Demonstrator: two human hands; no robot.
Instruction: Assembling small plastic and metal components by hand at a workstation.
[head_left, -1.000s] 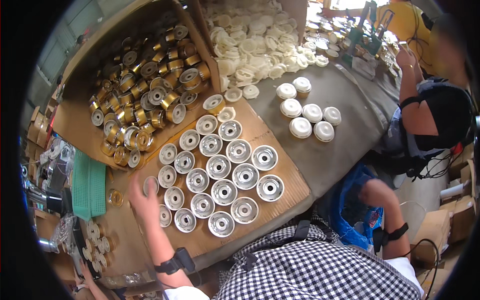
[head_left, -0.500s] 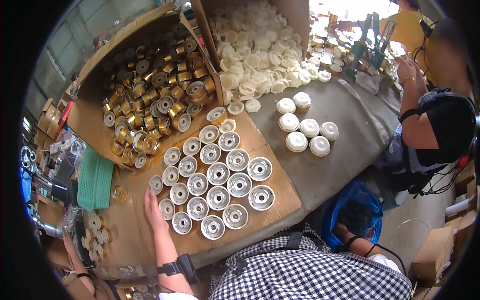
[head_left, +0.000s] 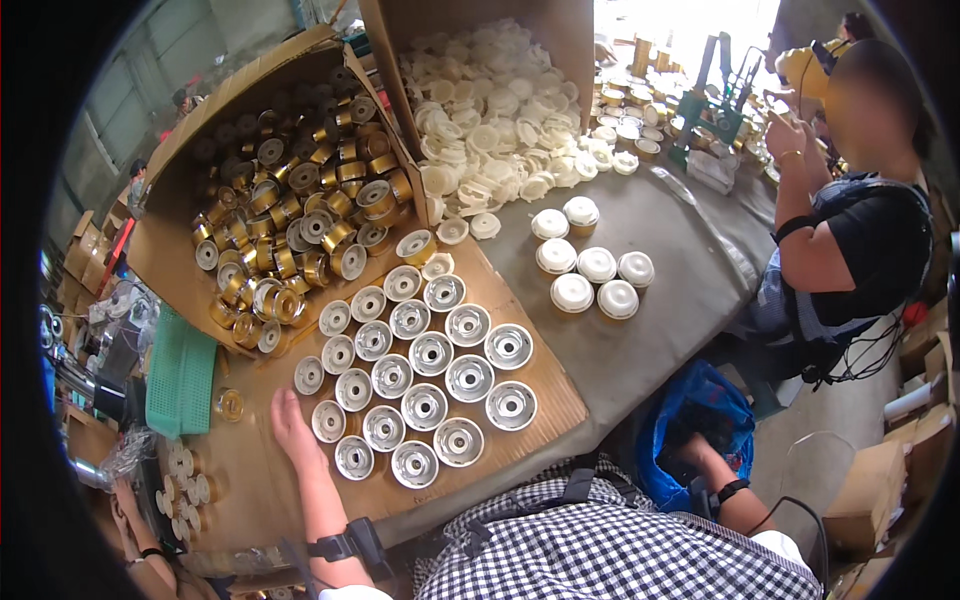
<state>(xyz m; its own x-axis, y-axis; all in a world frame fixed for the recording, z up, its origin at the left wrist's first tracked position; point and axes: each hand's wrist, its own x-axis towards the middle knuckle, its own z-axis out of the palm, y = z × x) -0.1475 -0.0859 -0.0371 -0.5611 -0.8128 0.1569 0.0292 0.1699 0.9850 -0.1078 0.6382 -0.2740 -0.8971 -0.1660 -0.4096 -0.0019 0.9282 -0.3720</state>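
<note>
My left hand rests on the cardboard sheet beside the left edge of a group of round silver metal caps. Its fingers look extended, and I see nothing held in it. The caps stand in rows with their hollow sides up, each with a hole in the middle. My right hand reaches down into a blue plastic bag at the table's front edge. Dark contents and shadow in the bag hide its fingers.
A tilted carton of gold caps stands at back left, a pile of white plastic inserts behind. Several white-topped caps sit on the grey table. A green basket is left. A co-worker works at right near a green press.
The whole view has shifted slightly. My left hand has drawn back a little from the caps' left edge; my right hand has moved deeper into the blue bag.
</note>
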